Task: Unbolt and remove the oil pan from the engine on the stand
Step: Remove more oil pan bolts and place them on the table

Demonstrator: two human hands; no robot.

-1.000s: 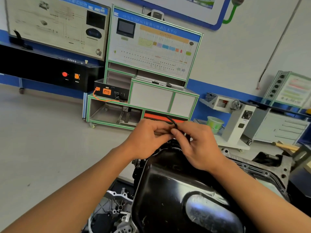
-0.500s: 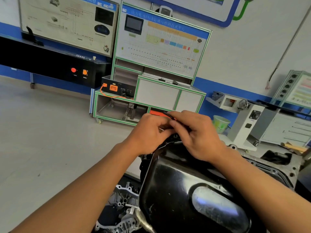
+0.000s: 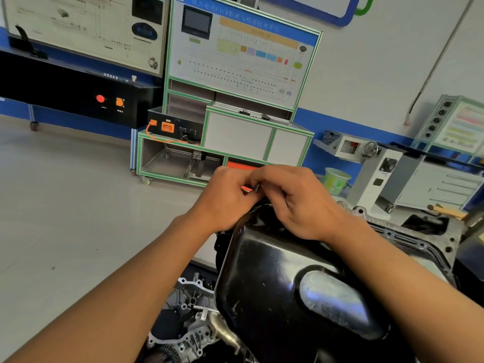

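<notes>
A person's left hand (image 3: 225, 197) and right hand (image 3: 296, 203) met at the 12 o'clock rim of the black oil pan (image 3: 275, 284), the curled fingertips of both pinching what appeared to be a short dark bolt (image 3: 256, 187). The view did not show whether the bolt still sat in its thread. The pan filled the frame's 6 o'clock and lay over the engine (image 3: 188, 323) on the stand. A bare stretch of the flange (image 3: 419, 242), with open bolt holes, showed at the pan's 2 o'clock. The step looked best done by backing the bolt straight out along its own line. The pinch should be firm so that it cannot fall into the castings at 7 o'clock, and one hand should be ready to steady the pan if it shifts. Counted in view were two hands, one pan and one bolt; any other bolts were hidden. Beyond the hands stood one green bucket (image 3: 336, 179) at 2 o'clock. A black console (image 3: 65, 95) at 10 o'clock carried two round buttons, one red (image 3: 100, 98) and one orange (image 3: 119, 102).
</notes>
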